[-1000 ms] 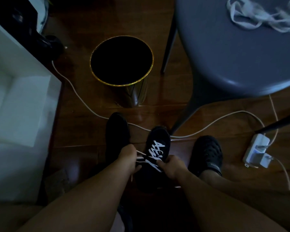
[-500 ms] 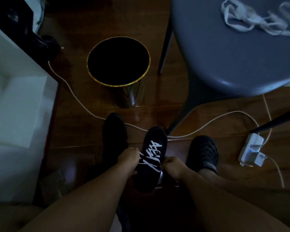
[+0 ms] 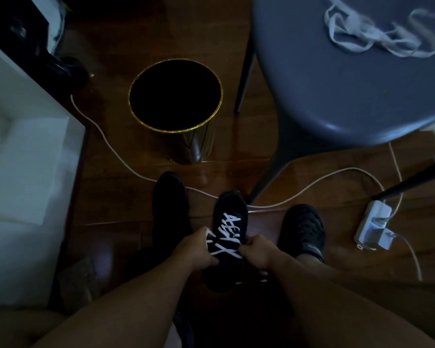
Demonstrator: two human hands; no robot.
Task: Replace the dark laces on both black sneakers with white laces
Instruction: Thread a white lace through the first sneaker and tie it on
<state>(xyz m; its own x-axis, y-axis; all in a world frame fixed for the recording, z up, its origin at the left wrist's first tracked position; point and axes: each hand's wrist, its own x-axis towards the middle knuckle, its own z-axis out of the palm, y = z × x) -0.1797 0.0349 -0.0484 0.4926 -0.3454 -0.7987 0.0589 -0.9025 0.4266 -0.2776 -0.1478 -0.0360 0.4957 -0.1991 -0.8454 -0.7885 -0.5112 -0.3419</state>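
White lace (image 3: 227,234) crisscrosses the tongue of the black sneaker (image 3: 227,222) that we see standing on the dark wooden floor (image 3: 116,197), toe pointing away from us. Our left hand (image 3: 195,247) curls around the lace end on the shoe's left side, and our right hand (image 3: 258,251) pinches the lace on the right side, both hands pressed against the upper near the ankle opening. Just to the left stands the second black sneaker (image 3: 170,209); we cannot tell in the dim light what laces it carries. To the right, a foot in a black perforated clog (image 3: 303,228) rests on the floor. A loose heap of white laces (image 3: 379,36) lies on the grey round desk (image 3: 337,84) at the upper right, well apart from the shoes. A black bin with a gold rim (image 3: 176,96) stands beyond the sneakers. A white cable (image 3: 126,164) runs across the floor behind the toes toward a white power strip (image 3: 373,228) on the right. A white cabinet (image 3: 23,172) fills the left edge.
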